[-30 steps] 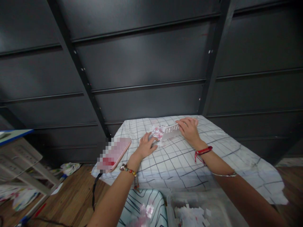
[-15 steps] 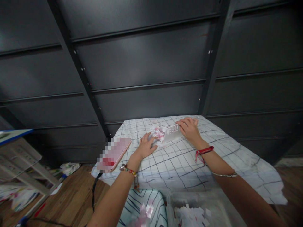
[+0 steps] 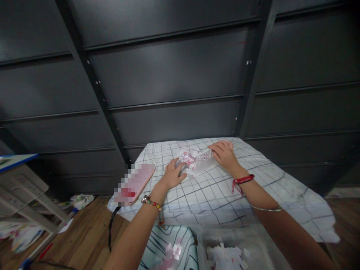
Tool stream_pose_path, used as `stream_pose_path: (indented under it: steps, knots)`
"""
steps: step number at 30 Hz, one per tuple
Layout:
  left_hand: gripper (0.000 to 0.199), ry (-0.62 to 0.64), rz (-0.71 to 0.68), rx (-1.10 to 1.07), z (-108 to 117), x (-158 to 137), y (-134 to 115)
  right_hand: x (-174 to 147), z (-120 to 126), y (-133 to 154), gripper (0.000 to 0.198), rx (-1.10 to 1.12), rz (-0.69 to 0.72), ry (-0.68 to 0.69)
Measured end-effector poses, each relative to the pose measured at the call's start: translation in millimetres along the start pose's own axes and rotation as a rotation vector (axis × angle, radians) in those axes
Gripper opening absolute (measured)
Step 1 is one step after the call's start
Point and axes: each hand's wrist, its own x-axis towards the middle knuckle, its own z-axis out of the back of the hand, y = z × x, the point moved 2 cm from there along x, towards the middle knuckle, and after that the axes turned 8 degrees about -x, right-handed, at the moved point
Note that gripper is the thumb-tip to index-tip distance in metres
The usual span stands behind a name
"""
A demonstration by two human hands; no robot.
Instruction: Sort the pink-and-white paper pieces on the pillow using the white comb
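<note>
A white plastic basket [image 3: 204, 160] with slotted walls lies tipped on its side on the checked cloth [image 3: 202, 198]. My right hand [image 3: 225, 155] grips its far right rim, fingers curled over the edge. Small white and pink paper scraps [image 3: 189, 156] are heaped at the basket's left side. My left hand [image 3: 173, 174] rests flat with fingers spread beside the heap, its fingertips touching the nearest scraps. What lies inside the basket is mostly hidden.
A pink phone [image 3: 137, 185] with a black cable lies on the cloth's left. In front stand a clear plastic box [image 3: 201, 240] holding white slips and a patterned cushion [image 3: 149, 243] with pinkish pieces. Dark metal panels [image 3: 174, 75] rise behind; a small table [image 3: 28, 161] stands left.
The basket has tilted slightly in my right hand. My left hand stays almost where it was beside the scraps.
</note>
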Motion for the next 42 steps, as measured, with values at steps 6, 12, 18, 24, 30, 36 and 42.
stream_pose_path:
  steps: [6,12,18,24,30,36,42]
  knots:
    - [0.050,0.015,0.011,0.011,2,-5,-6,1,5,0,0.023,0.075,-0.044,-0.056]
    - [0.055,0.042,0.095,0.025,11,-29,-11,6,13,1,0.018,0.156,-0.006,-0.042]
    - [0.064,0.132,0.139,0.013,28,-62,-4,20,39,-1,0.019,0.180,0.100,0.082]
    - [0.077,0.195,0.119,0.008,41,-85,6,27,67,4,0.022,0.112,0.218,0.242]
    - [0.080,0.163,0.072,0.017,39,-91,10,25,79,30,0.027,0.041,0.324,0.253]
    - [0.084,0.205,0.095,0.033,40,-90,7,19,78,48,0.031,0.001,0.401,0.180]
    - [0.080,0.159,0.053,0.005,40,-89,8,10,86,56,0.029,0.033,0.338,0.229]
